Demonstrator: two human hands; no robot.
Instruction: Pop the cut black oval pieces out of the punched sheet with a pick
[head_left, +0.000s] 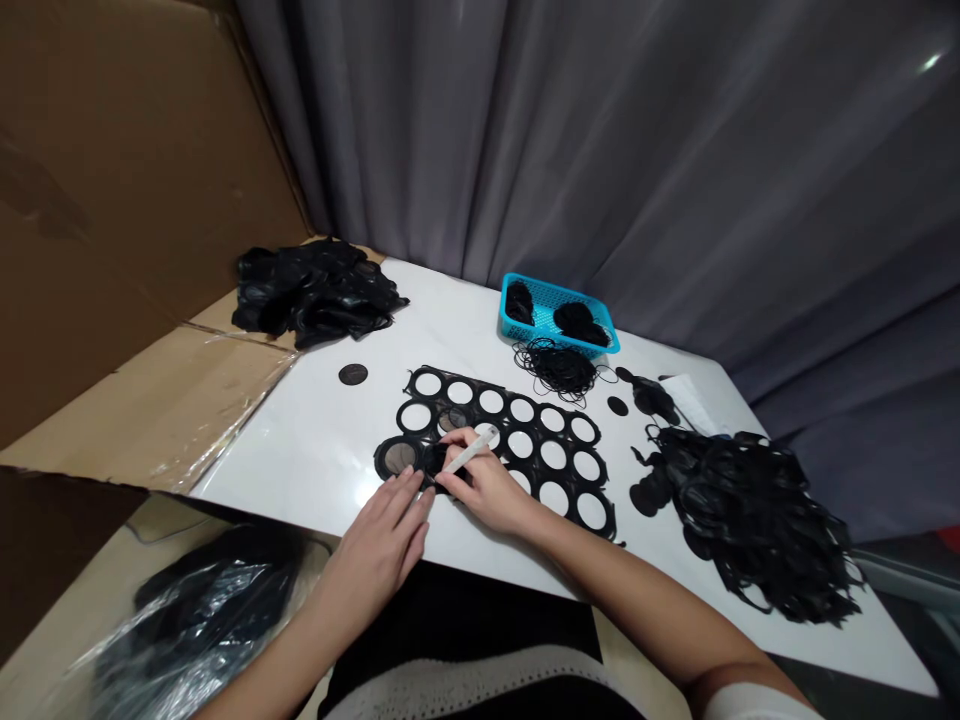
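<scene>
A black sheet (538, 425) with rows of round holes lies flat on the white table (465, 545). Most of its holes show white; a greyish disc (400, 458) fills the one at its near left corner, and another greyish disc (453, 420) sits in the middle row. My right hand (480, 485) is closed on a slim white pen-like tool (471, 451), its tip pointing down at the sheet's near edge. Beside it, my left hand (390, 525) rests with fingers stretched out, fingertips on the sheet's near left edge.
Black sheets are heaped (311, 290) at the back left, near a cardboard box (135, 180). A loose dark disc (353, 374) lies nearby. Behind the sheet are a blue basket (559, 318) and thin black rings (559, 368). Black scraps (757, 520) are piled at the right.
</scene>
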